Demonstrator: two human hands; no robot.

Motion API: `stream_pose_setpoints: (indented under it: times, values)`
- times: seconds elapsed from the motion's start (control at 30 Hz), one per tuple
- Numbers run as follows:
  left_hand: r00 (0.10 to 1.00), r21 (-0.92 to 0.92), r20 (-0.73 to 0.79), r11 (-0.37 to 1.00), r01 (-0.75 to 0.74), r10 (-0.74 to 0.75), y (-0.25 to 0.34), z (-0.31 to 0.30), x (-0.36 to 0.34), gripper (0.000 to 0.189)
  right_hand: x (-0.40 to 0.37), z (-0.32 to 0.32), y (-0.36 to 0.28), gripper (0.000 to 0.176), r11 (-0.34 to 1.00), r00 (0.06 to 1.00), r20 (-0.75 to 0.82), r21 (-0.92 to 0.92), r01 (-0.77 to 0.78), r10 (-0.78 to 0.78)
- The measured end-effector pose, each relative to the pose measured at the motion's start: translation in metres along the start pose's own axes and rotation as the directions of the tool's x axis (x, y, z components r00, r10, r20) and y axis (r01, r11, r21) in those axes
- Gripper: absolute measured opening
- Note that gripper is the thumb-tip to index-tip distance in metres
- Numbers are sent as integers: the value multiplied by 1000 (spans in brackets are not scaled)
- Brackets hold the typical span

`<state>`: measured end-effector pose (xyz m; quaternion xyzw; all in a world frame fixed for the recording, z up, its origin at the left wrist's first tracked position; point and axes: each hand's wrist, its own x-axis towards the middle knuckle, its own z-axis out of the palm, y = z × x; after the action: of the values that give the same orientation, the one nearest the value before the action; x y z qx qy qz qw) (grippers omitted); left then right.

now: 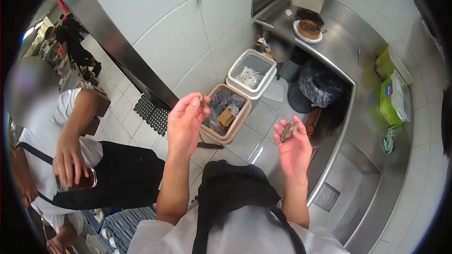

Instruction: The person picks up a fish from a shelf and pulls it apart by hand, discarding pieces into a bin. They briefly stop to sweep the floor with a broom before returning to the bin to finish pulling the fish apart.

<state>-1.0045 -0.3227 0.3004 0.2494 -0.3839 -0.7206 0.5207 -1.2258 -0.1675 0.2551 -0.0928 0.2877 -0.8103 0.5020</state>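
Note:
My left hand (pixel 184 122) is raised in front of the white wall, and its thumb and fingertips pinch a small brownish piece (pixel 202 99). Too little of that piece shows to tell its kind. Opposite it, my right hand (pixel 294 153) is turned palm up, with fingers curled around a rough, flat grey-brown piece (pixel 288 132) that resembles a shell. The hands are well apart. Below and beside my left hand stands a beige bin (pixel 244 123), lined with a dark bag and holding brown cardboard-like scraps.
A white-rimmed bin (pixel 230 82) with white waste stands behind. At right, the steel counter (pixel 348 66) curves round to a sink (pixel 353 169), bearing a brown round item on a plate (pixel 308 39) and a green box (pixel 394 101). A co-worker's hand (pixel 70 162) holds a glass at left.

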Motion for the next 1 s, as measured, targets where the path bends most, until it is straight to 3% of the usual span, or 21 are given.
stream_pose_setpoints:
  times: [0.33, 0.43, 0.5, 0.57, 0.63, 0.67, 0.7, 0.83, 0.9, 1.0]
  values:
    - [999, -28, -21, 998, 47, -48, -17, 13, -1, 22, 16, -28, -6, 41, 996, 996, 25, -27, -84, 84]
    - [998, -33, -61, 999, 12, -14, -14, 8, 0, 21, 30, -17, 5, 36, 974, 973, 40, -6, -226, 226]
    - [985, 146, -89, 981, -131, 145, -14, -1, 2, 24, 35, -3, 16, 23, 945, 969, 35, -230, -231, 245]
    - [966, 226, -119, 954, -198, 229, -9, -9, 10, 26, 46, 2, 32, 17, 927, 954, 67, -267, -265, 292]
    - [906, 478, 28, 790, -383, 422, -5, -23, 19, 23, 57, 17, 43, 11, 906, 940, 88, -309, -289, 330]
    - [889, 517, 31, 754, -405, 457, -1, -29, 21, 23, 61, 27, 51, 10, 882, 926, 82, -345, -320, 368]
    - [882, 517, 7, 753, -407, 471, 2, -35, 22, 23, 67, 38, 60, 10, 852, 906, 85, -384, -355, 415]
    - [870, 760, 71, 539, -364, 488, 10, -67, 20, 21, 81, 77, 98, 10, 736, 878, 119, -603, -308, 464]
    - [888, 712, 8, 621, -328, 459, 11, -73, 7, 19, 90, 89, 123, 13, 743, 858, 185, -606, -285, 480]
    - [915, 736, -83, 644, -210, 394, 7, -89, -18, 19, 100, 107, 153, 18, 713, 743, 301, -623, -322, 598]
